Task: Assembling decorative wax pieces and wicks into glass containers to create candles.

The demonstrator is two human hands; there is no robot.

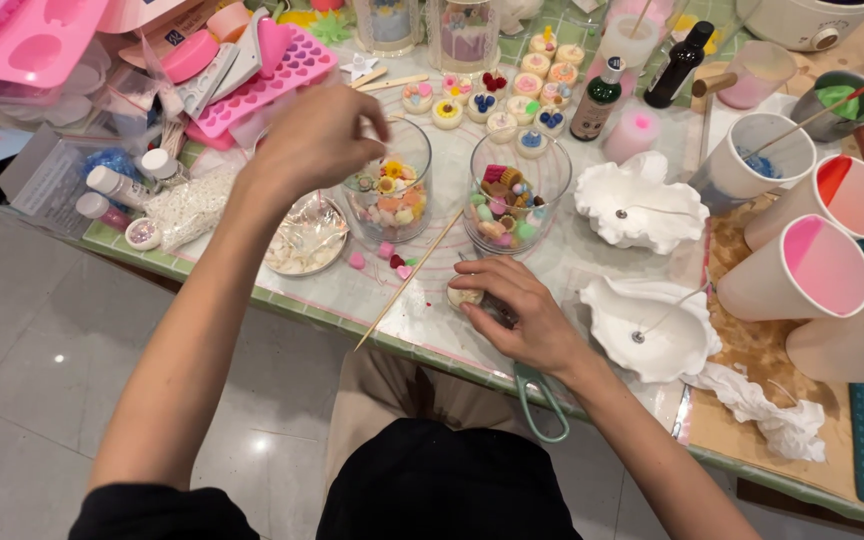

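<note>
A person's left hand hovers with fingers bunched together over the rim of a clear glass jar filled with small pastel wax shapes — whether anything is pinched between the fingertips cannot be told. The right hand rests on the pale tiled work mat near the table's front edge, its fingers curled down around a small round cream-coloured wax piece and a dark object beneath the palm that is too hidden to identify. A long thin wooden skewer lies slanted on the mat between the 2 hands, with a few loose pink and red wax bits just beside it. A second clear glass jar packed with colourful miniature sweets stands just right of the first. Left of the jars sits a shallow clear dish of white shell-like pieces. To the right, 2 white shell-shaped moulds, each with a wick at its centre, lie one behind the other — beyond them stand white paper cups holding pink and orange wax. Rows of small decorated round candles fill the back of the table, beside 2 dark bottles. Pink silicone moulds are heaped at the far left. A crumpled white tissue lies near the front right.
</note>
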